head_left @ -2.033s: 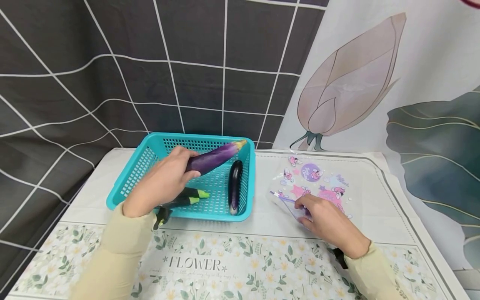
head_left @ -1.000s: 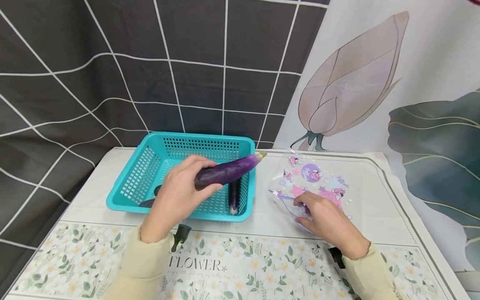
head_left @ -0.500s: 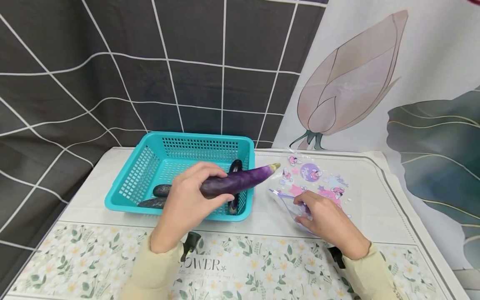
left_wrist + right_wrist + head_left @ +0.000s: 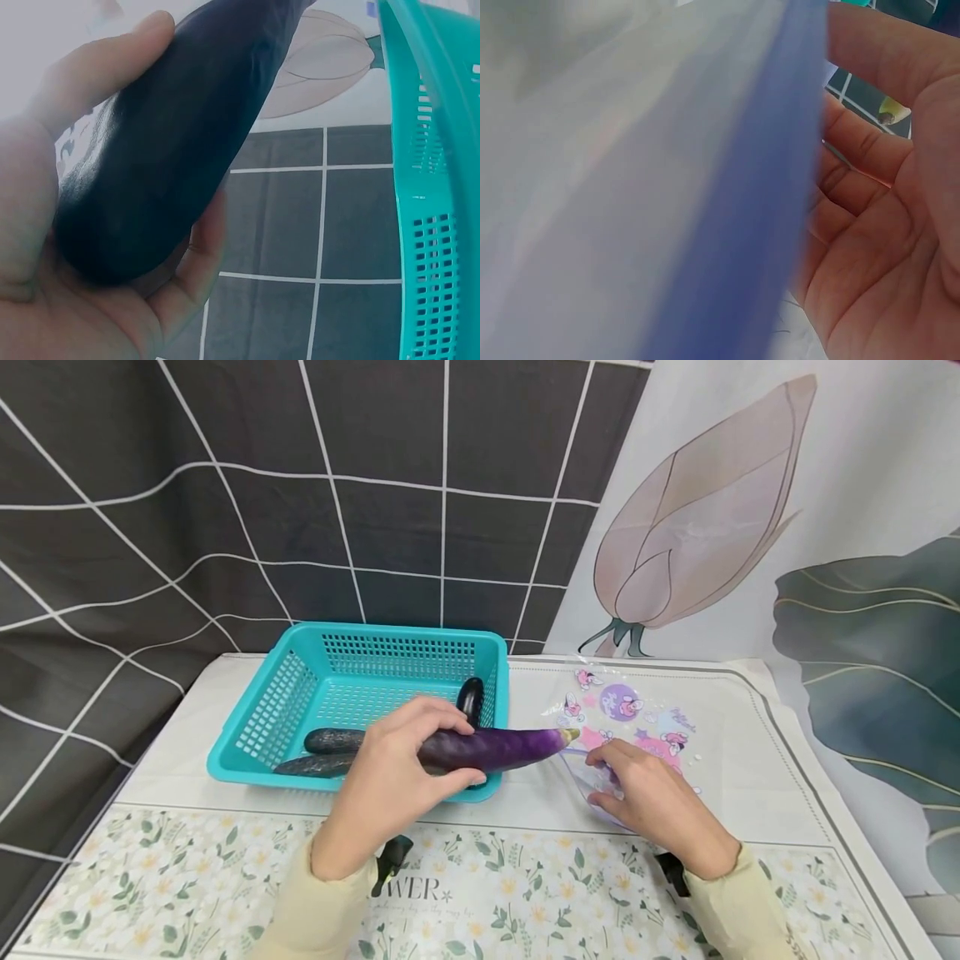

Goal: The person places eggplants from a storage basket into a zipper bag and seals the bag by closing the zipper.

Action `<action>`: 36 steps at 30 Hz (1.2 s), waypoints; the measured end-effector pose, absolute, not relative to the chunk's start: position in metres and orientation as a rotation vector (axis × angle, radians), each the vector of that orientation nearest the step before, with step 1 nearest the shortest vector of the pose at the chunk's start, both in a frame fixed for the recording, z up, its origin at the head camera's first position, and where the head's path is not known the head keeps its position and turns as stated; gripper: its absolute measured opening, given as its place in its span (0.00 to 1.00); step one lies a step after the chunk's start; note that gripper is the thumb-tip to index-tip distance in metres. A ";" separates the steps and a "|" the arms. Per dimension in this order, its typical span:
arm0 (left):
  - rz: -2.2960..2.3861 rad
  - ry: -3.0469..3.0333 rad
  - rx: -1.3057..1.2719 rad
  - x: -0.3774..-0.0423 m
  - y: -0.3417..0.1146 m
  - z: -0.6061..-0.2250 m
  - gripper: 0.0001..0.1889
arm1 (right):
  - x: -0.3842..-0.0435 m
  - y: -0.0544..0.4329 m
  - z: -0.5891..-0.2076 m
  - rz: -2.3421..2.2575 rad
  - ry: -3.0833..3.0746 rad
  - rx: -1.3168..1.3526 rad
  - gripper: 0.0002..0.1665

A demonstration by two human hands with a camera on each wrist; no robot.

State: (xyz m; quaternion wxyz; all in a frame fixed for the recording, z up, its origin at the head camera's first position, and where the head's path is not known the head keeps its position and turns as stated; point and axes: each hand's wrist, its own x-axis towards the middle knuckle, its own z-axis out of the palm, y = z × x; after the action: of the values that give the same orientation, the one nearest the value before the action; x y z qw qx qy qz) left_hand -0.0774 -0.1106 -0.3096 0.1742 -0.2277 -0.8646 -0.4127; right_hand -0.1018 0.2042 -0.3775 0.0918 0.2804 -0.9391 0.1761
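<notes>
Head view, left hand (image 4: 396, 777) gripping one eggplant (image 4: 506, 748), right hand (image 4: 654, 793) holding one bag (image 4: 619, 702)

Setting: home-like corner; exact room indeterminable.
Backdrop: charcoal, white-gridded fabric (image 4: 390, 527), adjoining white fabric (image 4: 885, 468) printed with a large pink bud (image 4: 697, 518).
Covering: white, flower-printed tabletop cover (image 4: 510, 918).
Household ware: turquoise, rectangular, perforated plastic basket (image 4: 360, 697).

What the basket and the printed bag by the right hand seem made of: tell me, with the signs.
Basket: probably molded plastic, turquoise with a soft sheen, judging by its regular holes and smooth rounded rim. Bag: likely thin plastic film, clear and glossy; white tabletop shows between its prints.
</notes>
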 end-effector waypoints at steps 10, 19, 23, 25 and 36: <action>-1.124 -2.495 -0.686 -0.074 -0.106 -0.307 0.21 | -0.102 0.204 -0.377 0.522 -2.795 0.818 0.27; -1.110 -2.504 -0.731 -0.073 -0.102 -0.308 0.21 | -0.102 0.203 -0.378 0.527 -2.777 0.839 0.27; -1.106 -2.516 -0.755 -0.073 -0.098 -0.309 0.22 | -0.102 0.203 -0.378 0.528 -2.767 0.852 0.28; -1.101 -2.527 -0.762 -0.073 -0.096 -0.309 0.22 | -0.102 0.203 -0.378 0.524 -2.758 0.860 0.28; -1.032 -2.505 -0.809 -0.072 -0.088 -0.313 0.22 | -0.100 0.201 -0.378 0.528 -2.744 0.867 0.29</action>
State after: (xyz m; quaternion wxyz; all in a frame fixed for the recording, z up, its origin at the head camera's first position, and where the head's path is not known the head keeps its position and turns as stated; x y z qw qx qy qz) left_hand -0.0717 -0.0877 -0.3134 0.1565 -0.2825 -0.8751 -0.3604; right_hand -0.1004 0.2015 -0.3776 0.1077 0.2946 -0.9324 0.1794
